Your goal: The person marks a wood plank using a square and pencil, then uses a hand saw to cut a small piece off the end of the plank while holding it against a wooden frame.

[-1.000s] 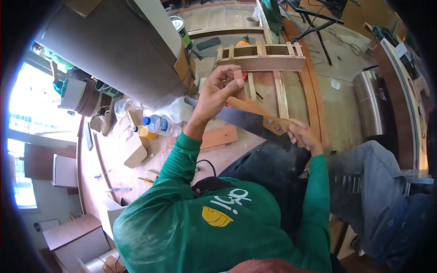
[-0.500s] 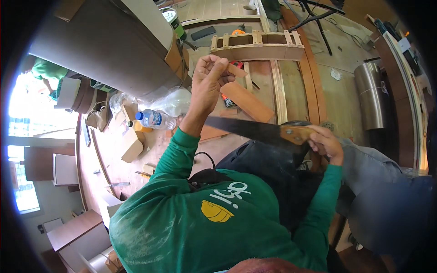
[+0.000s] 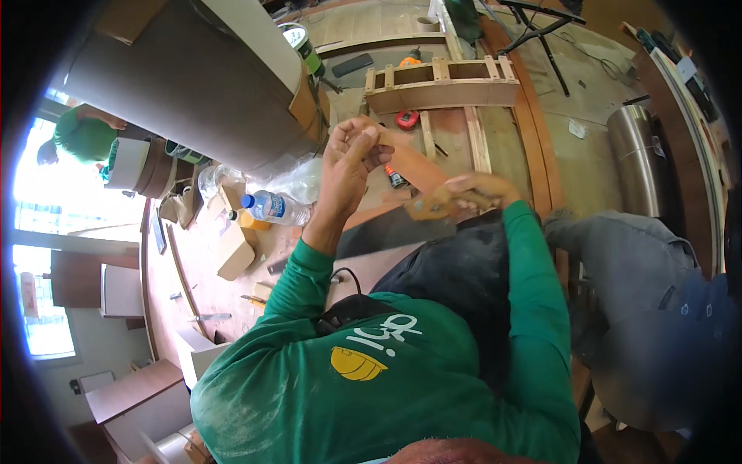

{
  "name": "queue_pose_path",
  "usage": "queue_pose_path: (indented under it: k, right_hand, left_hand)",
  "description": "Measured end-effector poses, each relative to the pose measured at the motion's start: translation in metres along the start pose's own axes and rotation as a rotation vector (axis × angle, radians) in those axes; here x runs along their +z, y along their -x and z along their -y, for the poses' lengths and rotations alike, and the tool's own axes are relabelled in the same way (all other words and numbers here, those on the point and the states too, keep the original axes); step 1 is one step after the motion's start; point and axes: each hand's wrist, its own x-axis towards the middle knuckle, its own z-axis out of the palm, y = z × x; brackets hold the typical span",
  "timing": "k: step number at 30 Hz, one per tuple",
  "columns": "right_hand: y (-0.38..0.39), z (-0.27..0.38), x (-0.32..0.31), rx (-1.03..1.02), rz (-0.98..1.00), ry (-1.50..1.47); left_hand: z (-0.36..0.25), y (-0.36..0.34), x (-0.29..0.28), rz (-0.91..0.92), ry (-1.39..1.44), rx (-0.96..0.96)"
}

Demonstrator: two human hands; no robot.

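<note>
My right hand [image 3: 483, 191] grips a handsaw by its wooden handle [image 3: 430, 206]. The saw's dark blade [image 3: 375, 233] points left, low over my thighs, and its far end passes behind my left forearm. Held up at the middle, my left hand [image 3: 352, 155] is closed, thumb against fingers, on a thin strip of wood [image 3: 395, 137]. The strip's outline blends into an orange-brown board [image 3: 421, 168] behind it, so its full length does not show. Past the board's edge a dark bottle with an orange top [image 3: 396, 177] is partly visible.
A slatted wooden frame [image 3: 444, 93], a red tape measure [image 3: 407, 119] and an orange drill [image 3: 411, 59] lie ahead. Left are a water bottle [image 3: 272, 207], a cardboard box [image 3: 234, 251] and a large brown panel [image 3: 185, 85]. Another person's grey trouser leg [image 3: 618, 255] is close at right.
My right hand has swung forward and left with the saw, and the blade has dropped closer to my lap. The strip in my left hand no longer stands out from the board; the tape measure shows fully.
</note>
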Motion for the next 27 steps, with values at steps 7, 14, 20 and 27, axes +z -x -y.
queue_pose_path:
  k: [7,14,20,27]
  right_hand:
    - [0.003,0.045,0.008,-0.15,0.01,-0.027]
    - [-0.064,-0.006,0.064,0.009,0.015,-0.009]
    - [-0.114,-0.045,0.099,-0.098,0.025,0.033]
    - [-0.086,-0.052,0.129,-0.404,-0.365,0.742]
  left_hand:
    - [-0.012,-0.001,-0.021,-0.043,0.038,0.091]
    - [0.005,0.025,-0.016,-0.012,-0.057,-0.049]
    - [0.051,0.026,-0.019,0.049,-0.035,-0.21]
    - [0.085,0.025,-0.035,0.027,0.009,-0.302]
